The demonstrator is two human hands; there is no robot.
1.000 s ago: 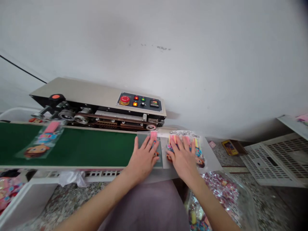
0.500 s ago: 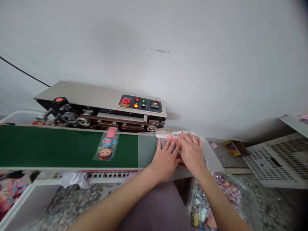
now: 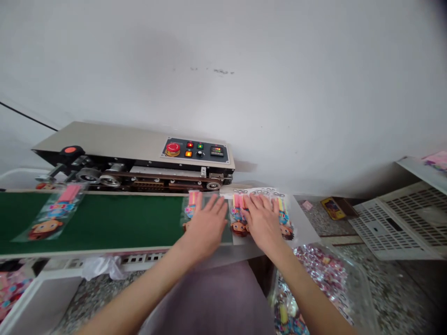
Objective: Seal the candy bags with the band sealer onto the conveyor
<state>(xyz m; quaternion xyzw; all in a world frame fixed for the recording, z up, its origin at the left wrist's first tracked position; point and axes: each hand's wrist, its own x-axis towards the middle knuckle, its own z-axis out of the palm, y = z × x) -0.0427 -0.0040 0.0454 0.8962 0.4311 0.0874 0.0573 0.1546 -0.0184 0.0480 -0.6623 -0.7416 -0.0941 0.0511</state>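
Here my left hand (image 3: 206, 225) lies flat, open, on a light, slippery packet (image 3: 191, 210); my right hand (image 3: 262, 222), open too, presses the stack of packets (image 3: 282, 215), probably flimsy; best pinched at edges.

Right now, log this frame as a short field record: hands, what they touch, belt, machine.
left hand: flat, palm down on one packet at the green belt's right end
right hand: flat on a packet stack beside it
belt: another packet lies far left
sealing machine: behind belt, panel lights lit
crate: white, far right
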